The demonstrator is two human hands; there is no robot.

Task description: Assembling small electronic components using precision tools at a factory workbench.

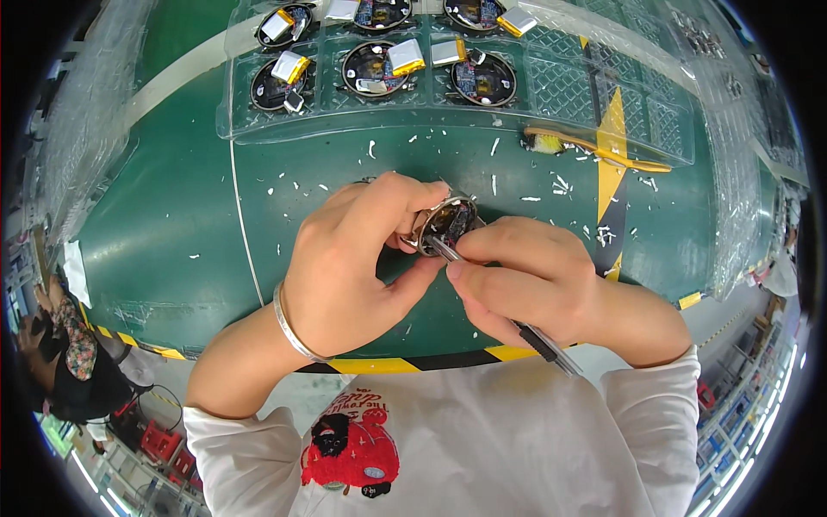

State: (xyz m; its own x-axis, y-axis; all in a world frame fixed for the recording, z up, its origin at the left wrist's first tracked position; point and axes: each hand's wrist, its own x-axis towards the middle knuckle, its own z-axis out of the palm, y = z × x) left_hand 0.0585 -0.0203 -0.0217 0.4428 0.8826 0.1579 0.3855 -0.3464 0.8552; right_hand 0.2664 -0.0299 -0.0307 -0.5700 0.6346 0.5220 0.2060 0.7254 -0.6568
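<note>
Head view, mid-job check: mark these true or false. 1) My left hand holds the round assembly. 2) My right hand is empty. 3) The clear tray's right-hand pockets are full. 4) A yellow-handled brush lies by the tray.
1) True: the left hand grips the round assembly.
2) False: the right hand holds tweezers, tip at the assembly.
3) False: the clear tray has empty right-hand pockets; its round units sit in the left ones.
4) True: the brush lies at its front edge.
</note>
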